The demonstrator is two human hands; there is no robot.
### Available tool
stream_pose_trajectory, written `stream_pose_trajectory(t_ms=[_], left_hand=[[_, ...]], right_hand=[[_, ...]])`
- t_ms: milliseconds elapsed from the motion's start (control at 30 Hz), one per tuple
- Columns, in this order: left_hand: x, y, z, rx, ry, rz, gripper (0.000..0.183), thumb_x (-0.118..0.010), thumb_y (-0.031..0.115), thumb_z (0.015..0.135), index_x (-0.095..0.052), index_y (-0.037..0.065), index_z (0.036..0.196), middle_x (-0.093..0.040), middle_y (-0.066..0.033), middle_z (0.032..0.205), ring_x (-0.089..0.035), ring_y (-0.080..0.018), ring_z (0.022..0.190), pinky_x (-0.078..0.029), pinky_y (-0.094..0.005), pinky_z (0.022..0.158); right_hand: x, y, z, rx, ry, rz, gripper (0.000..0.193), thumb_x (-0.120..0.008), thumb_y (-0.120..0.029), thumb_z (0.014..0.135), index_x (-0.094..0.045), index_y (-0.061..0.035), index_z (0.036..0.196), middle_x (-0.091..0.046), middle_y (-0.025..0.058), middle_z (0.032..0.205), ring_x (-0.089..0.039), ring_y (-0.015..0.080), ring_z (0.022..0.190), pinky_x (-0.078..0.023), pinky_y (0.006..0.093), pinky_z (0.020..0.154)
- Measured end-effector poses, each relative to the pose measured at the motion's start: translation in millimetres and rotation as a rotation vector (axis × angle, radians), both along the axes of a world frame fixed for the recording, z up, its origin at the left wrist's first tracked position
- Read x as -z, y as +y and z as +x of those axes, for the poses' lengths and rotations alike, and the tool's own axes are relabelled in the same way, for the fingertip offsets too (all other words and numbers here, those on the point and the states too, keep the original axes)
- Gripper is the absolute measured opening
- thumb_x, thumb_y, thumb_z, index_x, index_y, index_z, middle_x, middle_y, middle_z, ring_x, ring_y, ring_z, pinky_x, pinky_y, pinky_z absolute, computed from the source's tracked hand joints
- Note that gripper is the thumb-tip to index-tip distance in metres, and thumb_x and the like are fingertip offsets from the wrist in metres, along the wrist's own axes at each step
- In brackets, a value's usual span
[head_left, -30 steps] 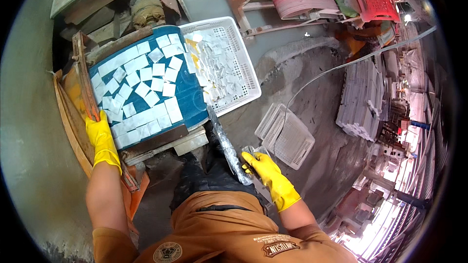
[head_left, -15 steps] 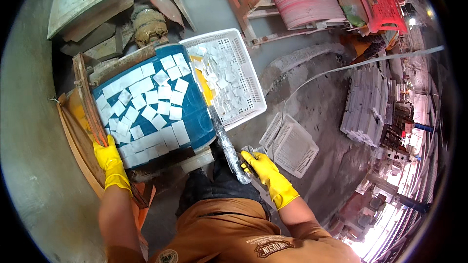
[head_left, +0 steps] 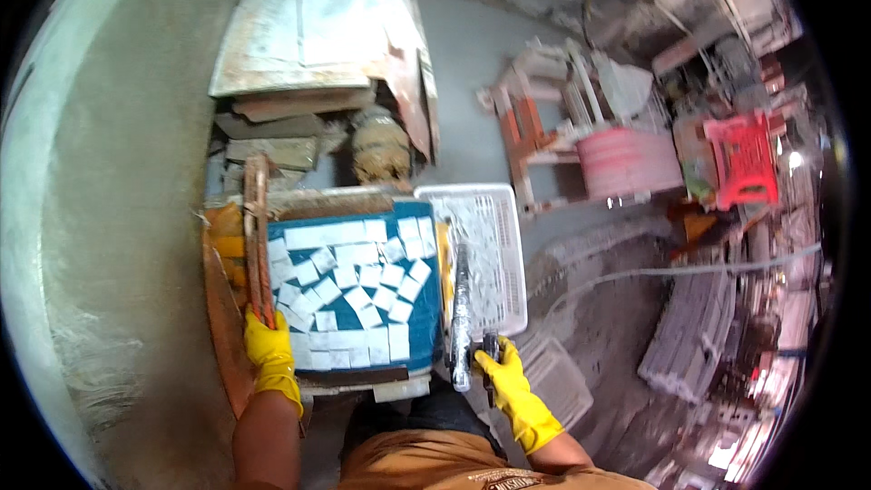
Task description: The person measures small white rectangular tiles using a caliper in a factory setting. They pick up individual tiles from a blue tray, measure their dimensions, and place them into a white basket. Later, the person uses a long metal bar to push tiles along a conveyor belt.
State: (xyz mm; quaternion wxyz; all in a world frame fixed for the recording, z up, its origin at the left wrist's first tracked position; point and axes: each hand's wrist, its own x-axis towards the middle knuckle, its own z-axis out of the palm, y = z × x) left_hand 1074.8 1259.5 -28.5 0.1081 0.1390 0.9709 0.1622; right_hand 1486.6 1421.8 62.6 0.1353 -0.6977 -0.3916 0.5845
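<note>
My left hand (head_left: 270, 352), in a yellow rubber glove, is closed round the near end of a worn reddish-brown bar (head_left: 257, 240) along the left side of a blue belt-like surface (head_left: 424, 308). Many small white square tiles (head_left: 365, 277) lie on that surface, some in rows at the far and near edges, others scattered at angles. My right hand (head_left: 510, 386), gloved alike, is closed on a dark handle (head_left: 491, 354). Beside the handle, a mottled silver-grey rod (head_left: 461, 308) runs along the right edge of the blue surface. The right fingertips are partly hidden.
A white perforated crate (head_left: 516, 259) of loose tiles adjoins the blue surface on the right. A second pale crate (head_left: 567, 390) sits on the floor nearby. Stacked slabs (head_left: 694, 331), a red plastic stool (head_left: 742, 159) and a hose (head_left: 708, 269) are farther right. A wall (head_left: 127, 181) stands left.
The view has tilted up and turned, so the blue surface and crate appear lower and straighter. Both hands keep their holds on the bar and the handle. The tiles look much the same.
</note>
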Motion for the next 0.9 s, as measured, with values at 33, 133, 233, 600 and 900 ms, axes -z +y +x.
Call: stream_pose_trajectory(t_ms=[33, 133, 233, 600, 900], left_hand=[[-1.7, 0.5, -0.9, -0.010, -0.006, 0.006, 0.067, -0.075, 0.036, 0.085, -0.055, 0.003, 0.140, -0.068, -0.0236, 0.124, -0.069, -0.0427, 0.107, -0.056, -0.0459, 0.089], [-2.4, 0.6, -0.7, -0.047, 0.028, -0.016, 0.066, -0.076, 0.036, 0.081, -0.058, 0.002, 0.135, -0.070, -0.0233, 0.115, -0.069, -0.0445, 0.100, -0.056, -0.0471, 0.085], [-11.3, 4.9, 1.1, -0.047, 0.046, 0.008, 0.067, -0.078, 0.036, 0.079, -0.059, 0.001, 0.134, -0.071, -0.0241, 0.113, -0.069, -0.0435, 0.100, -0.056, -0.0464, 0.085], [-16.5, 4.7, -4.3, -0.068, -0.016, -0.056, 0.074, -0.078, 0.042, 0.076, -0.060, 0.002, 0.136, -0.070, -0.0213, 0.121, -0.069, -0.0389, 0.107, -0.054, -0.0453, 0.091], [-19.1, 6.1, -4.5, -0.078, -0.034, -0.036, 0.072, -0.080, 0.038, 0.078, -0.060, 0.001, 0.135, -0.070, -0.0224, 0.120, -0.067, -0.0411, 0.109, -0.054, -0.0460, 0.094]], right_hand=[[6.6, 5.9, -5.3, -0.006, 0.041, 0.115, 0.059, -0.076, -0.008, 0.092, -0.047, -0.0012, 0.143, -0.068, 0.0094, 0.110, -0.069, 0.0179, 0.090, -0.057, 0.0301, 0.074], [-37.8, 53.5, -60.6, -0.140, 0.136, 0.314, 0.065, -0.078, -0.008, 0.090, -0.045, 0.0023, 0.146, -0.067, 0.0098, 0.117, -0.065, 0.0165, 0.101, -0.054, 0.0302, 0.088], [-92.9, 114.0, -137.4, -0.298, 0.260, 0.479, 0.061, -0.076, -0.008, 0.092, -0.047, 0.0047, 0.144, -0.068, 0.0104, 0.121, -0.066, 0.0166, 0.107, -0.052, 0.0312, 0.096], [-150.5, 329.4, -587.6, -0.048, 1.327, -0.125, 0.034, -0.066, -0.034, 0.101, -0.062, -0.0079, 0.122, -0.068, 0.0168, 0.114, -0.061, 0.0313, 0.110, -0.051, 0.0448, 0.096], [-20.0, 223.1, -500.7, -0.466, 0.916, 0.449, 0.056, -0.067, -0.019, 0.102, -0.043, 0.0048, 0.147, -0.065, 0.0078, 0.111, -0.058, 0.0139, 0.093, -0.049, 0.0295, 0.092]])
